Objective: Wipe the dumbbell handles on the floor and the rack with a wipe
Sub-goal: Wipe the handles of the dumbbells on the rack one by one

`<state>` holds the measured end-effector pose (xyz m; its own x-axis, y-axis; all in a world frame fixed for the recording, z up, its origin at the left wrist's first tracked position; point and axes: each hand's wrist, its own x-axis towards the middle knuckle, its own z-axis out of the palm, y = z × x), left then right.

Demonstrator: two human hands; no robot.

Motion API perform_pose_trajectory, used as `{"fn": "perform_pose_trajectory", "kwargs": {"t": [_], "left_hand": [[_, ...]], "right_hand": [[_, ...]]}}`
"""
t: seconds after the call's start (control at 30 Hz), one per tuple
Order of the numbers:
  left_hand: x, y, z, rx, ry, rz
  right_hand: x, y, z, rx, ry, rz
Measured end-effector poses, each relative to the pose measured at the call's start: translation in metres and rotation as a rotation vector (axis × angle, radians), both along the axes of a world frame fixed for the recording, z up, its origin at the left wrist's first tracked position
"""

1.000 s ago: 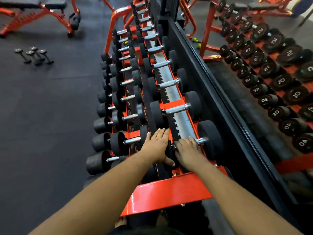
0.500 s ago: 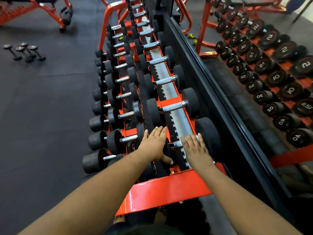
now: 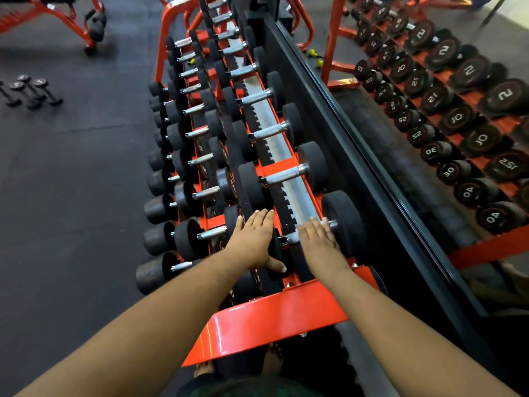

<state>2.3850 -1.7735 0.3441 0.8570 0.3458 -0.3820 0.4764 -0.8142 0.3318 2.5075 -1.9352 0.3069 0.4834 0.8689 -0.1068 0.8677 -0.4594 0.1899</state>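
Resting flat on the nearest black-ended dumbbell (image 3: 343, 222) at the near end of the orange steel rack (image 3: 266, 319), my right hand (image 3: 320, 242) covers its chrome knurled handle (image 3: 292, 238), fingers straight toward 12 o'clock. My left hand (image 3: 254, 242) lies flat on the head at 9 o'clock. No wipe shows. I judge the dumbbell heavy and rigid, the knurling grippy.

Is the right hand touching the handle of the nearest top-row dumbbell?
Touching. The head view shows the right hand lying flat on the chrome handle, fingers straight across it with no gap visible.
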Motion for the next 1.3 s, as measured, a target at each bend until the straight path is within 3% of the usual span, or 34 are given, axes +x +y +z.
{"fn": "perform_pose_trajectory", "kwargs": {"t": [0.1, 0.23, 0.47, 0.7, 0.93, 1.03, 1.2, 1.3], "left_hand": [[0.001, 0.001, 0.002, -0.001, -0.001, 0.006], [0.000, 0.001, -0.003, -0.001, -0.002, 0.015], [0.001, 0.002, -0.002, 0.022, 0.006, 0.009], [0.000, 0.001, -0.001, -0.004, -0.009, 0.010], [-0.001, 0.003, 0.001, 0.003, -0.011, -0.004], [-0.001, 0.003, -0.002, -0.001, -0.018, -0.006], [0.000, 0.004, -0.003, -0.010, -0.010, -0.021], [0.001, 0.005, -0.001, 0.007, -0.008, -0.033]], "right_hand": [[-0.002, 0.017, 0.000, -0.052, 0.025, 0.106], [-0.018, -0.029, -0.023, 0.034, -0.076, 0.194], [-0.019, 0.039, 0.001, -0.075, 0.034, 0.094], [-0.017, -0.007, -0.018, 0.086, -0.045, 0.240], [-0.013, 0.039, 0.000, -0.041, 0.088, 0.131], [-0.002, 0.005, -0.009, 0.068, -0.019, 0.125], [-0.007, 0.005, -0.018, 0.100, -0.034, -0.169], [-0.028, 0.017, -0.026, 0.058, 0.005, 0.006]]}}
